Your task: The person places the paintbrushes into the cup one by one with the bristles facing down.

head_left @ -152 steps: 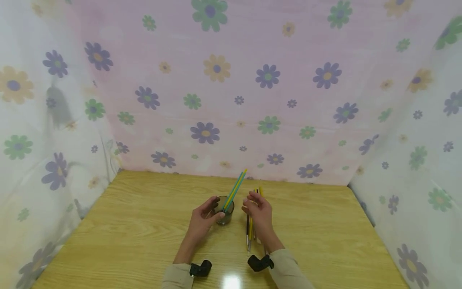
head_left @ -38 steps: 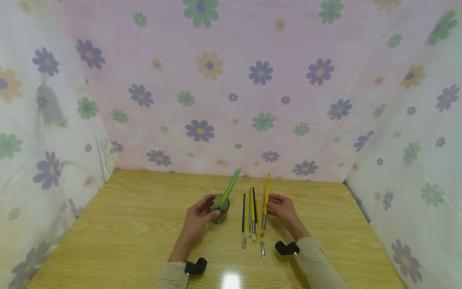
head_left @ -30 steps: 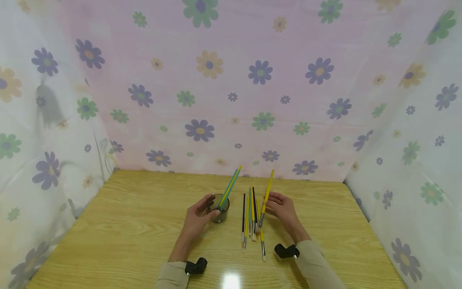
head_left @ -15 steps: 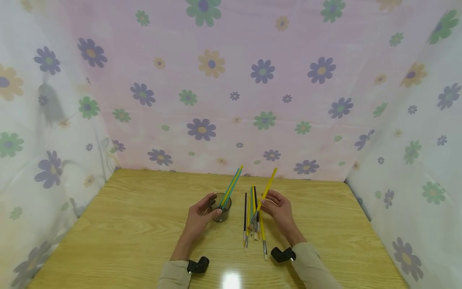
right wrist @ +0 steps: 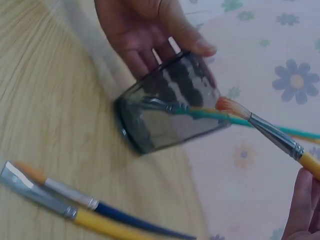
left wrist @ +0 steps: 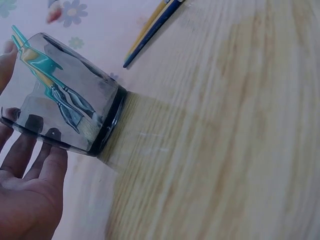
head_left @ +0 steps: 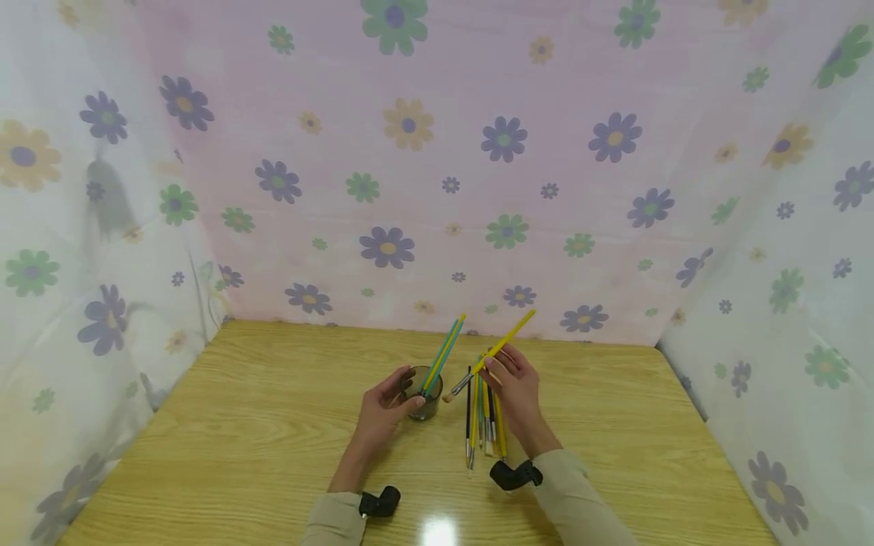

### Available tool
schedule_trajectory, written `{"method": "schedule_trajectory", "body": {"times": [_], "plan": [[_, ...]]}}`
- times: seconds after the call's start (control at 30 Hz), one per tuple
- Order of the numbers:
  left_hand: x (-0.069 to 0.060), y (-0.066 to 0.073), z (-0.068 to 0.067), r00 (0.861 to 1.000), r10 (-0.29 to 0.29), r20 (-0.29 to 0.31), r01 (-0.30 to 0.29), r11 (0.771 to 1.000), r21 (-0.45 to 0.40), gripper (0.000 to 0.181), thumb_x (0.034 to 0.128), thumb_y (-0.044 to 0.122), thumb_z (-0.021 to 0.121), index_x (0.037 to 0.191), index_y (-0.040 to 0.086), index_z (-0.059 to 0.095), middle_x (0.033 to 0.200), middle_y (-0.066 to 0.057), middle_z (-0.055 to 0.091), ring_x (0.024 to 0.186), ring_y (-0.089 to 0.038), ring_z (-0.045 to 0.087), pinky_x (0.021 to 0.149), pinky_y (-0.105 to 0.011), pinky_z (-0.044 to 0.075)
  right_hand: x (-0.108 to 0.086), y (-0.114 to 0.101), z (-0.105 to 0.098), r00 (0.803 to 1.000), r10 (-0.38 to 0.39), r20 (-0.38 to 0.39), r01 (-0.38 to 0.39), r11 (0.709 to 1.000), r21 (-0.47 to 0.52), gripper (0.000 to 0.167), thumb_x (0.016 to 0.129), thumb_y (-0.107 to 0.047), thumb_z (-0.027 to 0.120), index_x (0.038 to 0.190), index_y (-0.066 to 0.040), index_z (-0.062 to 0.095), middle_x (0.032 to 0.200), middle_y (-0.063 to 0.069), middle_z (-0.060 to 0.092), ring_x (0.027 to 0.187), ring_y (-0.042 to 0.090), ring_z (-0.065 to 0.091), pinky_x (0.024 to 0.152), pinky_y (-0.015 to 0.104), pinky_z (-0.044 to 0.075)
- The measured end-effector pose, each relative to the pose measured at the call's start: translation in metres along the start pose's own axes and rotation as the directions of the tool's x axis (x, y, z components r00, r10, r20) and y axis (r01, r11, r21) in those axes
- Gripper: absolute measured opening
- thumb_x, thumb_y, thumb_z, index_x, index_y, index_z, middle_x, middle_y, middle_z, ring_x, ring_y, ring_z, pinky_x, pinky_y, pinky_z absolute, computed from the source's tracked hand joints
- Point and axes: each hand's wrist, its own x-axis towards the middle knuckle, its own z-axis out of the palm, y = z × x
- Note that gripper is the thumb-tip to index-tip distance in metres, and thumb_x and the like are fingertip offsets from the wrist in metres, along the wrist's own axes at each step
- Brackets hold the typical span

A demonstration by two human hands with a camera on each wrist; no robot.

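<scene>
My left hand (head_left: 384, 413) grips a smoky glass tumbler (right wrist: 165, 107) that stands on the table, fingers round its far side and thumb at the near rim. Inside lean several paintbrushes (head_left: 444, 355) with teal and yellow handles, bristles down, as the left wrist view (left wrist: 82, 117) confirms. My right hand (head_left: 515, 387) pinches a yellow-handled paintbrush (head_left: 507, 341) by its handle. That brush slants with its orange-brown bristles low and toward the tumbler, apart from the rim. Under and beside the right hand lies a row of loose paintbrushes (head_left: 473, 432), partly covered by it.
The wood-grain table (head_left: 273, 425) carries the tumbler and the loose brushes, which have yellow, teal and dark handles. A flowered cloth (head_left: 437, 167) hangs at the back and both sides. Each sleeve bears a black wrist camera (head_left: 380, 502).
My right hand has picked up the yellow paintbrush, tilted it bristles-left and brought it left and up toward the tumbler. The left hand stays on the tumbler.
</scene>
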Motion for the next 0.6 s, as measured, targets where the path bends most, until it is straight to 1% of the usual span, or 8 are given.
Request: {"method": "schedule_trajectory", "body": {"times": [0.1, 0.17, 0.27, 0.33, 0.4, 0.5, 0.6], "plan": [[0.002, 0.001, 0.001, 1.0, -0.002, -0.001, 0.002, 1.0, -0.001, 0.069, 0.0912, 0.003, 0.075, 0.152, -0.001, 0.044, 0.153, -0.02, 0.049, 0.143, -0.039, 0.044, 0.12, -0.049, 0.036, 0.001, -0.006, 0.01, 1.0, -0.027, -0.005, 0.027, 1.0, 0.007, 0.053, 0.099, 0.005, 0.059, 0.149, 0.003, 0.04, 0.123, 0.007, 0.058, 0.111, 0.018, 0.065, 0.095, 0.031, 0.06], [0.0, 0.001, -0.001, 1.0, -0.007, -0.002, 0.007, 1.0, 0.003, 0.069, 0.0913, 0.004, 0.075, 0.152, 0.0, 0.044, 0.153, -0.018, 0.049, 0.143, -0.039, 0.044, 0.12, -0.048, 0.037, 0.002, -0.006, 0.015, 0.999, -0.042, -0.009, 0.042, 0.999, 0.015, 0.05, 0.099, 0.007, 0.058, 0.146, 0.003, 0.042, 0.122, 0.006, 0.058, 0.109, 0.017, 0.065, 0.095, 0.033, 0.06], [0.0, 0.001, -0.002, 1.0, 0.007, 0.006, -0.007, 1.0, 0.01, 0.07, 0.0913, 0.005, 0.076, 0.153, 0.0, 0.043, 0.153, -0.02, 0.048, 0.143, -0.04, 0.043, 0.119, -0.049, 0.038, 0.004, -0.006, 0.021, 0.997, -0.072, -0.012, 0.072, 0.997, 0.006, 0.046, 0.099, 0.007, 0.059, 0.142, 0.003, 0.044, 0.119, 0.005, 0.058, 0.108, 0.018, 0.066, 0.096, 0.034, 0.06], [-0.001, 0.001, -0.003, 1.0, 0.012, 0.007, -0.012, 1.0, 0.012, 0.07, 0.091, 0.006, 0.076, 0.153, 0.0, 0.044, 0.153, -0.019, 0.049, 0.143, -0.041, 0.044, 0.118, -0.049, 0.038, 0.005, -0.006, 0.025, 0.996, -0.086, -0.012, 0.086, 0.996, 0.011, 0.041, 0.098, 0.007, 0.06, 0.137, 0.003, 0.047, 0.116, 0.004, 0.06, 0.104, 0.016, 0.067, 0.094, 0.034, 0.061], [-0.001, 0.001, -0.003, 1.0, 0.017, 0.008, -0.017, 1.0, 0.012, 0.07, 0.091, 0.006, 0.076, 0.153, 0.0, 0.044, 0.153, -0.02, 0.049, 0.142, -0.041, 0.044, 0.118, -0.05, 0.038, 0.006, -0.004, 0.028, 0.996, -0.094, -0.009, 0.094, 0.995, 0.023, 0.039, 0.097, 0.008, 0.061, 0.134, 0.002, 0.049, 0.115, 0.004, 0.06, 0.104, 0.017, 0.068, 0.093, 0.034, 0.061], [0.0, 0.001, -0.002, 1.0, 0.017, 0.008, -0.017, 1.0, 0.0, 0.069, 0.0911, 0.006, 0.076, 0.152, -0.001, 0.044, 0.153, -0.019, 0.049, 0.142, -0.04, 0.044, 0.119, -0.051, 0.037, 0.005, 0.0, 0.033, 0.996, -0.086, 0.0, 0.085, 0.995, 0.049, 0.036, 0.098, 0.008, 0.06, 0.131, 0.0, 0.05, 0.114, 0.004, 0.06, 0.105, 0.019, 0.068, 0.092, 0.034, 0.061], [0.0, 0.001, 0.0, 1.0, 0.016, 0.012, -0.016, 1.0, -0.019, 0.069, 0.0911, 0.004, 0.076, 0.152, -0.001, 0.044, 0.153, -0.019, 0.049, 0.142, -0.04, 0.044, 0.119, -0.051, 0.037, 0.003, 0.003, 0.036, 0.998, -0.065, 0.02, 0.064, 0.997, 0.047, 0.037, 0.099, 0.007, 0.059, 0.133, 0.0, 0.049, 0.116, 0.005, 0.059, 0.107, 0.021, 0.067, 0.094, 0.034, 0.061]]}}
